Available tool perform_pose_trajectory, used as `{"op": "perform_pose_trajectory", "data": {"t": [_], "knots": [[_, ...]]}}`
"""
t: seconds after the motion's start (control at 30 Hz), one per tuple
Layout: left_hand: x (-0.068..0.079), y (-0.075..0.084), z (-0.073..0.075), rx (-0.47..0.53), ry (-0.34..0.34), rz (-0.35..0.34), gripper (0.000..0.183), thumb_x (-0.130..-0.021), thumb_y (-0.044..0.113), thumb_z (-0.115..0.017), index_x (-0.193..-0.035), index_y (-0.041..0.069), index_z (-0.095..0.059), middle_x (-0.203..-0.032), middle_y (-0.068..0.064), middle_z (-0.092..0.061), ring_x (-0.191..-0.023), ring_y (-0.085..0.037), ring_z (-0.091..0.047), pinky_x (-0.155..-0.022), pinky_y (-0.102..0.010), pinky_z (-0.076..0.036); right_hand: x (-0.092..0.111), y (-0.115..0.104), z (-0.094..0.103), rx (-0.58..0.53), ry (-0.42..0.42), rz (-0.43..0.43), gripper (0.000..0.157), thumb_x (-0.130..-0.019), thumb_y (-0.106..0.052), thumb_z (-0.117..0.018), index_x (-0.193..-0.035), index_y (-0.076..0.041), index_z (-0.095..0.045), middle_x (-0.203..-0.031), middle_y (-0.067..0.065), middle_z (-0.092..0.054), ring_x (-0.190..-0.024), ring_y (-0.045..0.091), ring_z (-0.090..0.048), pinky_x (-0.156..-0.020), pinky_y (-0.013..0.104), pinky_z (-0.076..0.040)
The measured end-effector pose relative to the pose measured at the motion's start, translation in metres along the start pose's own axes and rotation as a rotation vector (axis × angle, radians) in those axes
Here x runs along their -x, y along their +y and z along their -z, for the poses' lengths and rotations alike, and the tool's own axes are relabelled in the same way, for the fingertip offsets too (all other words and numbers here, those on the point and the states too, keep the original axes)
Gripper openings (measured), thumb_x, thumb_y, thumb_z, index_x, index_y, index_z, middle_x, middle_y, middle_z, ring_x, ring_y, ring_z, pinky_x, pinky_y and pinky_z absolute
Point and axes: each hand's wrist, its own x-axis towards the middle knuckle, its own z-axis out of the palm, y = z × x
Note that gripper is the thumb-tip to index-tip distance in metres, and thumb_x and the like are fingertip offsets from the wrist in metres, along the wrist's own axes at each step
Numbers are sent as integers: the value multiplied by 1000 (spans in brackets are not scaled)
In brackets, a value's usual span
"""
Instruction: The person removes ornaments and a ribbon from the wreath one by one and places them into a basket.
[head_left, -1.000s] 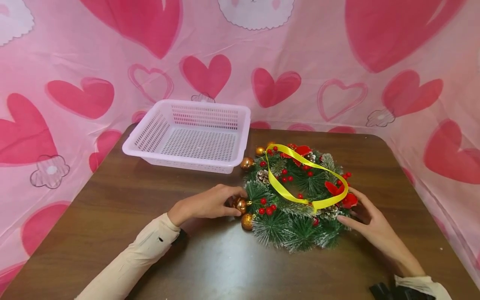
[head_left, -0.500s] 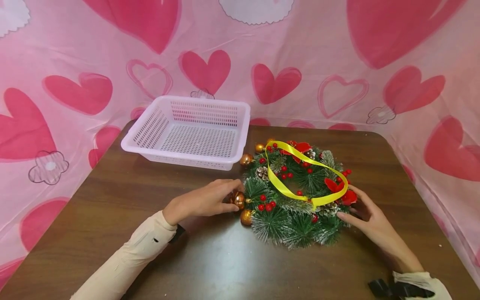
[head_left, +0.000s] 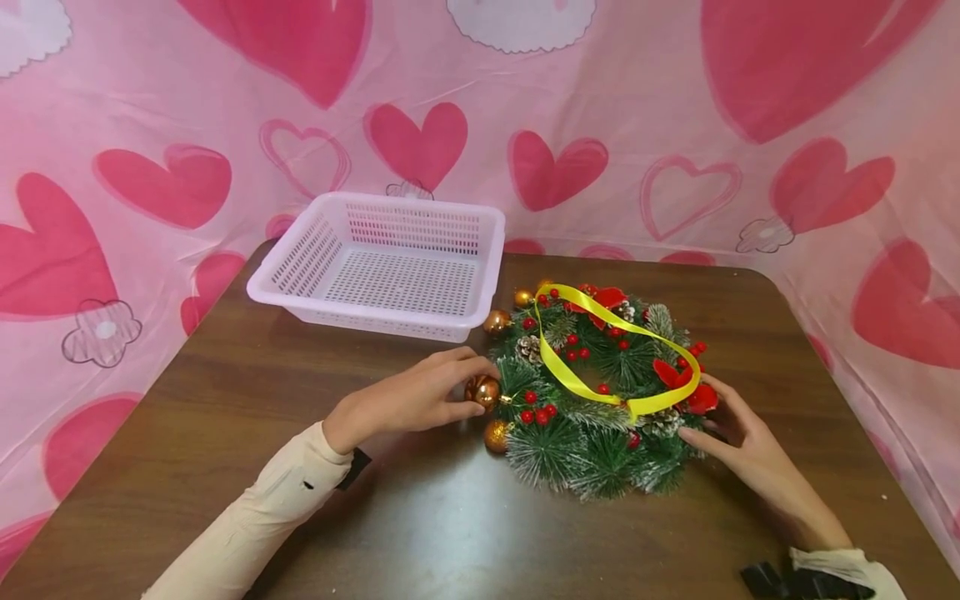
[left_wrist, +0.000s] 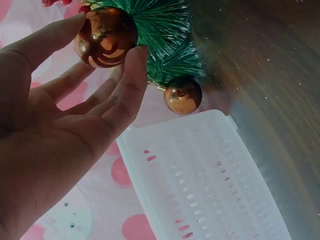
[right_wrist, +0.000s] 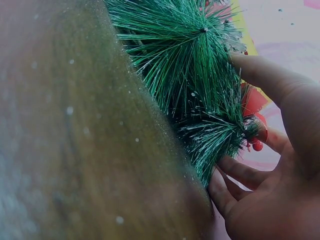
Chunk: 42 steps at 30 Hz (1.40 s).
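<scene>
A green Christmas wreath lies on the table, dressed with red berries, red flowers, pine cones and baubles. A loop of yellow ribbon lies across its top. At the wreath's left side my left hand holds a shiny copper bauble between thumb and fingers. A glittery gold bauble sits just below that one. My right hand grips the wreath's right edge beside a red flower. In the right wrist view its thumb rests on the needles, with the other fingers at the outer edge, partly hidden.
A pale pink plastic basket with slotted walls stands at the back left, close to the wreath's upper left baubles. Brown wood forms the table. Behind it hangs a pink cloth printed with hearts.
The left fingers have shifted slightly around the copper bauble, so more of it shows. The right hand and the wreath stay nearly still; the whole view has moved a little.
</scene>
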Motion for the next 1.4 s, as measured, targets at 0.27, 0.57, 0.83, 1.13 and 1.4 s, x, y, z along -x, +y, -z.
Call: {"op": "perform_pose_trajectory", "data": {"t": [0.27, 0.57, 0.83, 1.13, 1.4], "knots": [[-1, 7, 0, 13, 29, -25, 40, -93, 18, -72, -129, 6, -61, -118, -5, -59, -92, -12, -58, -76, -26, -55, 2, 2, -2, -8, 3, 6, 75, -96, -16, -67, -157, -21, -25, -140, 3, -41, -114, -10, -46, -88, 5, -40], [-2, 15, -1, -5, 49, -38, 42, -95, 24, -69, -132, 7, -60, -117, -2, -58, -92, -10, -58, -81, -28, -54, 3, 4, -1, -24, 3, 33, 74, -96, -12, -66, -157, -20, -25, -136, -5, -45, -115, -10, -47, -88, 6, -40], [-3, 15, -3, 11, 86, -68, 41, -95, 25, -70, -130, 6, -60, -117, -1, -58, -95, -10, -58, -84, -31, -55, 1, 3, -2, -17, -7, 6, 74, -97, -17, -66, -157, -22, -24, -143, 3, -39, -115, -10, -45, -88, 5, -40], [-3, 16, -3, 3, 120, -75, 43, -95, 26, -70, -132, 5, -59, -118, -2, -58, -96, -9, -58, -82, -27, -55, 1, 2, 0, -24, -7, 35, 74, -96, -12, -66, -157, -21, -25, -139, -3, -42, -116, -9, -47, -90, 6, -41], [-3, 15, 0, 0, 141, -82, 44, -95, 26, -69, -133, 6, -58, -119, -2, -57, -94, -10, -58, -81, -31, -56, 0, 1, 0, -27, -18, 30, 73, -97, -12, -65, -157, -22, -26, -141, -3, -42, -118, -9, -46, -90, 6, -40]]}}
